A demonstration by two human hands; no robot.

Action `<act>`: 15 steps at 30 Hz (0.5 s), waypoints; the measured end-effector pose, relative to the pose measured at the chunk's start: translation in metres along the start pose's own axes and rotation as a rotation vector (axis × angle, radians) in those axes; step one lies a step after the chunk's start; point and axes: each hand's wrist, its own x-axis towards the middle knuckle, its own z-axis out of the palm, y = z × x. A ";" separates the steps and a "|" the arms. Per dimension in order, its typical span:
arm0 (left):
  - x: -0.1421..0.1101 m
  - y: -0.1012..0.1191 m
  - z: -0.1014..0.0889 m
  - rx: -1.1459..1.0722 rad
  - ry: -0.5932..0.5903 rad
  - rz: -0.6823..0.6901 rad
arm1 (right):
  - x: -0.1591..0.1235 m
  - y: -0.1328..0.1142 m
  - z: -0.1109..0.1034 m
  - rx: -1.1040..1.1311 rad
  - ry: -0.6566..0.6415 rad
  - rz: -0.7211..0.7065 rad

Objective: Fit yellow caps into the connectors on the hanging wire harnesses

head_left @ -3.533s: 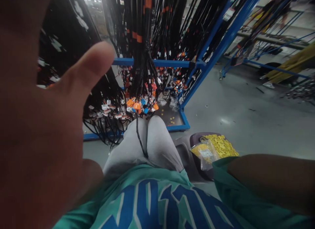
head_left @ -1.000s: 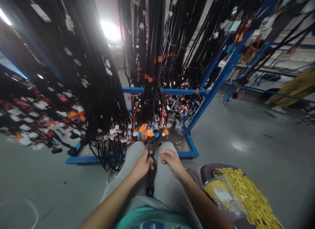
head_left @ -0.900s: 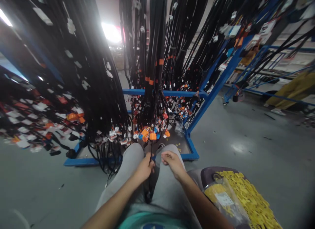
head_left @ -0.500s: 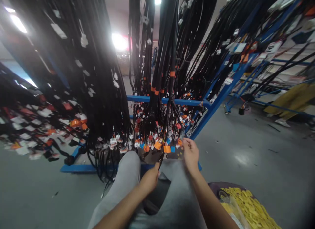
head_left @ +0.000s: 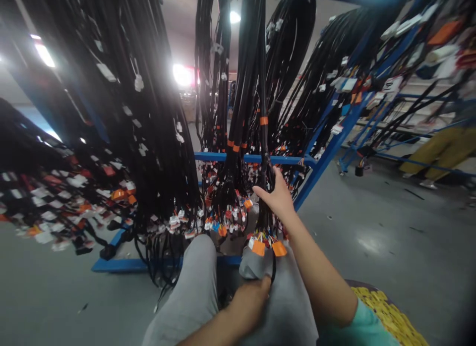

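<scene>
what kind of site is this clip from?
Probably a wire harness assembly shop. Black cable bundles tipped with orange and white connectors hang in rows from blue steel racks on a bare concrete floor. The right hand grips one bundle; yellow small parts are piled beside the seated person.

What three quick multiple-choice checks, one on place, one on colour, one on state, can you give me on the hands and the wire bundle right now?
1. Where is the right hand?
A. On the hanging wire bundle
B. On the floor
C. On the blue rack rail

2. What colour are the two connectors hanging lowest on that bundle, over the knee?
A. Green
B. Orange
C. White

3. What is the left hand doing?
A. Raised and spread open
B. Resting flat on the floor
C. Closed on a thin black wire

Answers: 1 A, its fingers wrap the bundle above the connectors. 2 B, both tags show orange. 3 C, it pinches the wire at the lap.
</scene>
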 end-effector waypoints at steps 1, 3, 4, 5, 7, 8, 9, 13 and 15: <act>-0.002 0.003 0.000 0.006 -0.012 0.009 | 0.003 -0.006 -0.003 -0.003 -0.019 0.037; -0.006 0.007 0.001 0.009 -0.016 0.008 | 0.006 -0.014 -0.010 0.039 -0.053 0.103; -0.008 0.008 0.002 -0.006 -0.006 0.005 | 0.007 -0.017 -0.015 0.084 -0.057 0.125; -0.011 0.008 0.003 -0.028 0.024 0.012 | 0.006 -0.018 -0.020 0.135 -0.049 0.143; -0.016 0.005 0.005 -0.060 0.097 0.065 | 0.004 -0.018 -0.036 0.219 -0.012 0.167; -0.019 0.002 0.006 -0.062 0.135 0.095 | 0.003 -0.017 -0.046 0.238 0.014 0.182; -0.022 -0.002 0.006 -0.052 0.171 0.114 | 0.002 -0.015 -0.058 0.235 0.043 0.193; -0.028 -0.025 0.009 -0.042 0.295 0.075 | 0.004 -0.010 -0.122 0.064 0.224 0.156; -0.029 -0.040 0.013 -0.081 0.349 0.065 | 0.008 -0.014 -0.161 -0.086 0.342 0.127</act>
